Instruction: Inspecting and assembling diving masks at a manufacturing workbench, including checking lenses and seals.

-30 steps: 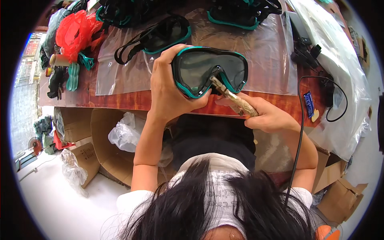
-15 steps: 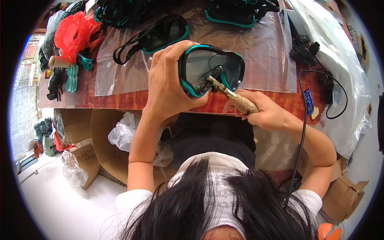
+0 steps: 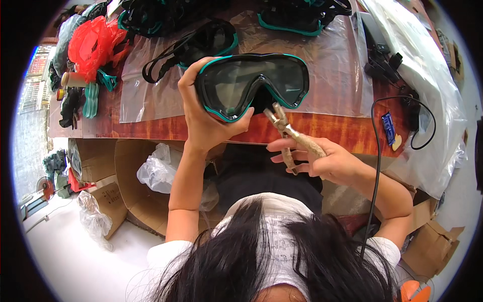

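The mask [image 3: 251,73], black-framed with teal trim and one wide lens, is held up, lens toward the camera, nose notch downward. The pliers [image 3: 287,131], worn and tan-handled, slant just below the notch, handles spread.

Most fingers of my left hand [image 3: 201,121] disappear behind the mask [image 3: 236,83] — I can't see where their tips press. My right hand [image 3: 327,158] covers part of the pliers [image 3: 286,130]. The top edge crops a teal-rimmed mask [image 3: 291,27]; an orange thing [image 3: 409,289], lower right — too little shows to name it.
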